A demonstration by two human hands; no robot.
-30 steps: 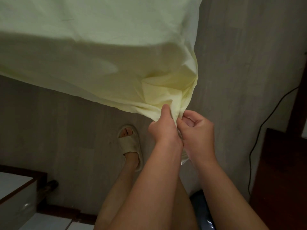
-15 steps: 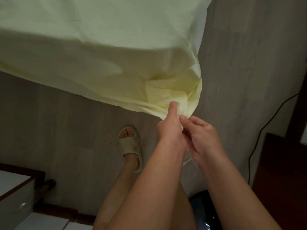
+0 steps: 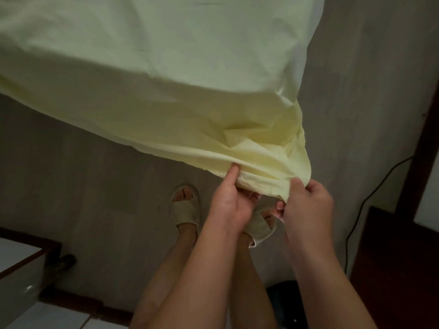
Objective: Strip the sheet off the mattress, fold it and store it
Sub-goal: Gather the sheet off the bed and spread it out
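Pale yellow sheet [image 3: 152, 74] covers the mattress corner, its lower hem bunched just above the grey floor [image 3: 78, 186]; left hand [image 3: 228, 205] grasps the hem, thumb on top, fingers tucked beneath; right hand [image 3: 306, 205] pinches the gathered corner fabric just beside it. Two beige slippers [image 3: 185, 210] below the hands; black cable [image 3: 370, 193] at right.

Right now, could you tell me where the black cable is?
In the head view the black cable runs down the floor at far right, beside the dark wooden furniture.
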